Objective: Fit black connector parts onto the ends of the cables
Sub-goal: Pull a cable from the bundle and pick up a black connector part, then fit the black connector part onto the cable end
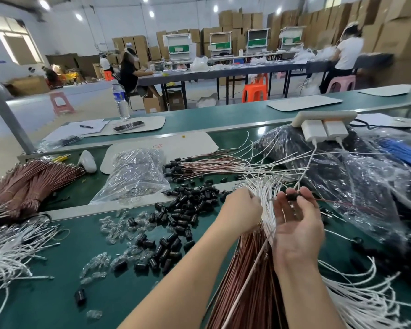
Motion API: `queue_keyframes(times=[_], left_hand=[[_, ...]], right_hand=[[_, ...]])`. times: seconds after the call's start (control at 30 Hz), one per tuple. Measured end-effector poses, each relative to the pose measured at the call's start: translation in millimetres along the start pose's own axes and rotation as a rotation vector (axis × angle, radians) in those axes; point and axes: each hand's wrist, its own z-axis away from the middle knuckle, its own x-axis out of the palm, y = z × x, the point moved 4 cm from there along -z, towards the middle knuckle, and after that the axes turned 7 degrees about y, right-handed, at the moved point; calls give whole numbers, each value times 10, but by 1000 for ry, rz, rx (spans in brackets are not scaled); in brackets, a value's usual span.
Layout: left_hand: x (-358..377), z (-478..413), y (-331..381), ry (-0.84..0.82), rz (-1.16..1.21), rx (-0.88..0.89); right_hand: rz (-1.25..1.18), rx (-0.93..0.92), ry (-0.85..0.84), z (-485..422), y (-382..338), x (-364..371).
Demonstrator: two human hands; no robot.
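- Black connector part (291, 196): pinched at the fingertips of the right hand (297, 224), which is raised with its palm facing the wearer, just right of the left hand.
- Brown cable (347, 203): thin, runs from the part away to the right of the right hand; a short tip shows on the part's left side.
- Orientation: the part's long axis lies roughly level, left to right, in line with the cable.
- Left hand (241, 211): fingers curled into the white cables (265, 193), gripping strands of the bundle.
- Step, as judged: one part appears threaded on its cable; seating cannot be confirmed through blur.
- Next move calls for: setting this cable aside, singling out one white strand, and taking a piece from the loose connector parts (190, 198) lying left of the left hand.
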Motion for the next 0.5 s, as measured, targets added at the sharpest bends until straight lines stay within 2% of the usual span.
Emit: queue_keyframes(times=[0.13,0.23,0.3,0.4,0.5], left_hand=[[-617,108,27,295,268,96],[-1273,291,-195,522,517,117],[-1627,458,-500,623,731,53],[-1873,686,-1041,691,1022,-114],[-1861,858,-1517,716,1031,-298]], right_hand=[[-156,244,-203,98,32,85],[-152,362,-324,201,104,132],[-86,409,-386,272,184,167],[31,455,-414,364,326,199],[136,445,-411,411,408,198]])
